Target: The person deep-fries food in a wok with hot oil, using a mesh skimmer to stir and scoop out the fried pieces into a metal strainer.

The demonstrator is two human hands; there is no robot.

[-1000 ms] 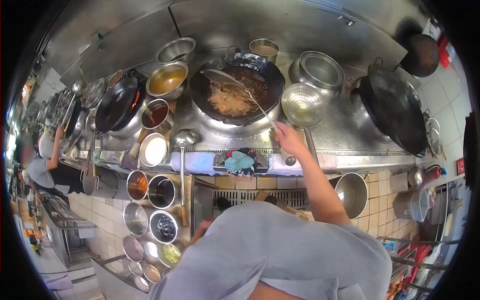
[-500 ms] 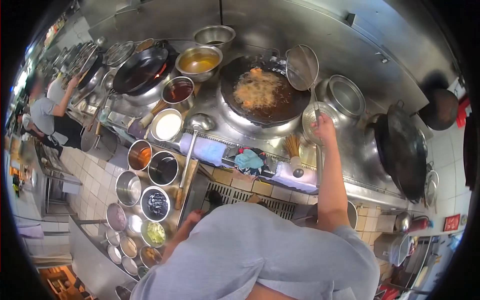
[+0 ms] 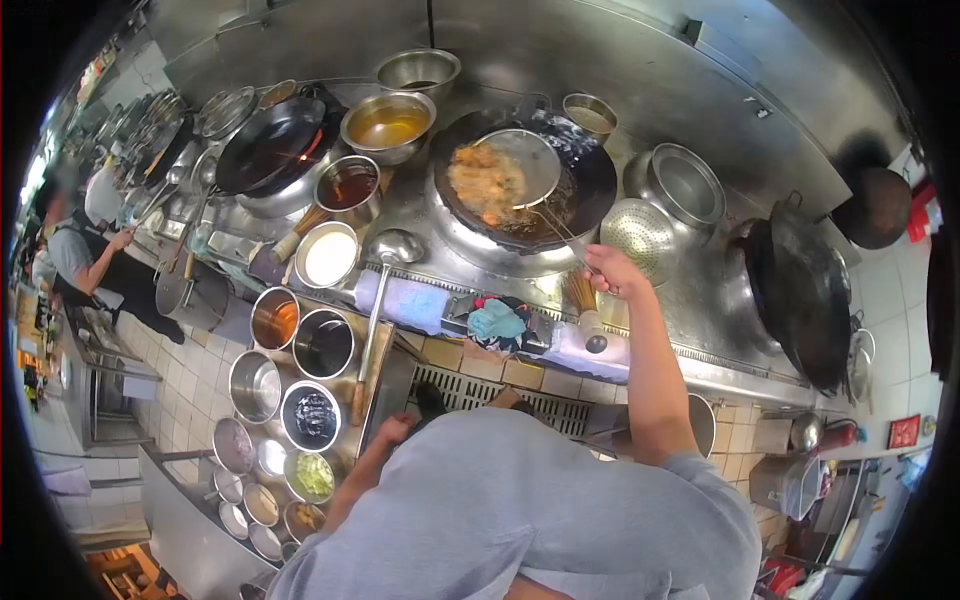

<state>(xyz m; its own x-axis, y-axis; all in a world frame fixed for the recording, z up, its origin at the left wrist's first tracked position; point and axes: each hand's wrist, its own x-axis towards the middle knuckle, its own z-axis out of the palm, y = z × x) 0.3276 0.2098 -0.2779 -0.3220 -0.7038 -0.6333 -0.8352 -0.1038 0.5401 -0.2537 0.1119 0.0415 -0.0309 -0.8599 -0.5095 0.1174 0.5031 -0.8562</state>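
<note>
My right hand [image 3: 617, 272] is closed around the handle of a round wire-mesh strainer [image 3: 528, 165]. The strainer's basket is over a dark wok [image 3: 603, 185], beside and partly over golden battered pieces of food [image 3: 478, 180] frying in bubbling oil. My left hand [image 3: 398, 428] hangs low in front of my body with its fingers curled and nothing visible in them. Nearest to it is the wooden handle end of a long ladle [image 3: 397, 246], whose bowl rests on the stove edge; hand and ladle are apart.
A perforated skimmer [image 3: 638, 238] lies right of the wok. Bowls of yellow liquid [image 3: 388, 125], dark red sauce [image 3: 345, 185] and white liquid [image 3: 327, 255] stand left. Several ingredient pots, including a black one [image 3: 310, 415], fill the left counter. Another person [image 3: 75, 255] works at far left.
My right hand has moved left and down, bringing the mesh strainer from above the skimmer into the wok. The strainer now covers part of the oil. The left hand is nearly still.
</note>
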